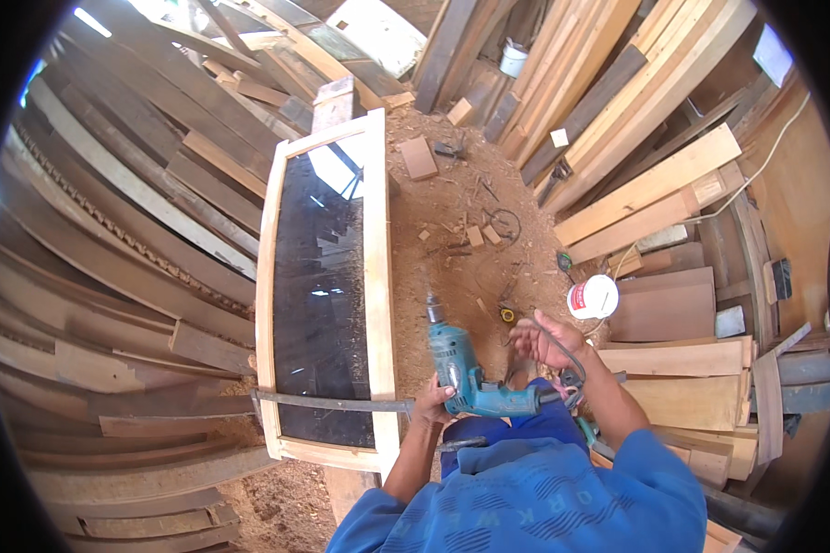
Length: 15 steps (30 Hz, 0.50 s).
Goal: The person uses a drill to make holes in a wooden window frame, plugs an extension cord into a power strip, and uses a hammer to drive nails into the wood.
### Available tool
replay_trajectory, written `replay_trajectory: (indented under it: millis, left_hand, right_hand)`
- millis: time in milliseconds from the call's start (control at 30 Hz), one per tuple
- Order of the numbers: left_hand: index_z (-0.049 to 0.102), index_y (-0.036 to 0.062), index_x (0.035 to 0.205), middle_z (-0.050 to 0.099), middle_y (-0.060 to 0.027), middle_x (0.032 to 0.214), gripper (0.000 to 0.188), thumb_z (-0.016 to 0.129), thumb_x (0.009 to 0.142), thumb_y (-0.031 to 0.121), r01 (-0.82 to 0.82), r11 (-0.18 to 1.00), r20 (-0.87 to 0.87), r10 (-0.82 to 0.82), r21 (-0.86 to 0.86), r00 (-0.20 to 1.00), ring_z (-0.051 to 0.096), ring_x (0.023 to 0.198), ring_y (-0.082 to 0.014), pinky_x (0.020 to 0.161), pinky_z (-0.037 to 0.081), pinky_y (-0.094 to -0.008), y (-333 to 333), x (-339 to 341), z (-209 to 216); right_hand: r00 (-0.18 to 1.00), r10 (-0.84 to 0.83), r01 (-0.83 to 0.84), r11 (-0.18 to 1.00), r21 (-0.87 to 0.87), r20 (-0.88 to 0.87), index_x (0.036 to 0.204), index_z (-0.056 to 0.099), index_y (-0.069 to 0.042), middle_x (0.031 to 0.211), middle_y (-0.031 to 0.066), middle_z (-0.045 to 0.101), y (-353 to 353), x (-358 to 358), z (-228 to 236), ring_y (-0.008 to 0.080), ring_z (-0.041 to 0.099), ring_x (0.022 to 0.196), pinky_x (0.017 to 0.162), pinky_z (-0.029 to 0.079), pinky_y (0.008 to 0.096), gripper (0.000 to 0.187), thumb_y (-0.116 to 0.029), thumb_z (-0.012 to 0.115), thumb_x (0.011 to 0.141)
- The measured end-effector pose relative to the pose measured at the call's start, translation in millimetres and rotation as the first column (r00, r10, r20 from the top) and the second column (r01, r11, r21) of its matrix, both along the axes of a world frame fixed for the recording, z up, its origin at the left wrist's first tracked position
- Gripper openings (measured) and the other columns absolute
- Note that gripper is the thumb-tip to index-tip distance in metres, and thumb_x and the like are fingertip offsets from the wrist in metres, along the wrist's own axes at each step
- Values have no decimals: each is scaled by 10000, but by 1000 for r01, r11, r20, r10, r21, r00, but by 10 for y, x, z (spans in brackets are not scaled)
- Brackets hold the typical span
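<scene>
A teal corded power drill (pixel 461 373) lies across my lap side, its bit pointing away from me. My left hand (pixel 432 402) is closed on the drill's body near its rear. To the right, my right hand (pixel 544 343) has its fingers curled around the drill's dark power cord (pixel 563 348), which bends up past the thumb. Just left of the drill stands a pale wooden frame (pixel 378 276) around a dark glossy panel (pixel 318 295) dusted with sawdust. A metal bar clamp (pixel 341 403) spans the frame's near end.
Stacked planks (pixel 74 304) fill the left side, and more boards (pixel 673 184) lean at the right. A white bucket (pixel 594 297) stands right of my hand. On the sawdust-covered floor (pixel 433 230) lie a yellow tape measure (pixel 507 315), wood offcuts (pixel 418 158) and loose cable.
</scene>
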<state>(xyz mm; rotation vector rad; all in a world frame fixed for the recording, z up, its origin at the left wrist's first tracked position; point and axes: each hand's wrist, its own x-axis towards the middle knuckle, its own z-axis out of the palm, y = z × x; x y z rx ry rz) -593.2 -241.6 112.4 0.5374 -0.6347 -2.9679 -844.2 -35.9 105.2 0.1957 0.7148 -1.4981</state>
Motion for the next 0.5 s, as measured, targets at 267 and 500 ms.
replay_trajectory:
  millis: [267,500]
  left_hand:
    - [496,-4,1346,667,-149,1158,815,862,645,195,-185,982,12,184,26,983,679,1044,-287,929,566,-418,214,534,135]
    - [503,8,1356,631,-158,1137,879,832,570,223,-62,990,-218,88,124,972,636,990,-327,987,508,-534,148,692,-63]
  right_hand:
    - [399,-868,916,391,88,-297,1005,559,-64,684,-30,519,858,-1206,367,58,477,531,509,456,229,249,-310,548,1041]
    - [231,-793,973,173,155,-564,1046,594,-86,587,-97,385,2764,-1323,496,34,402,471,440,357,219,214,-292,539,1031]
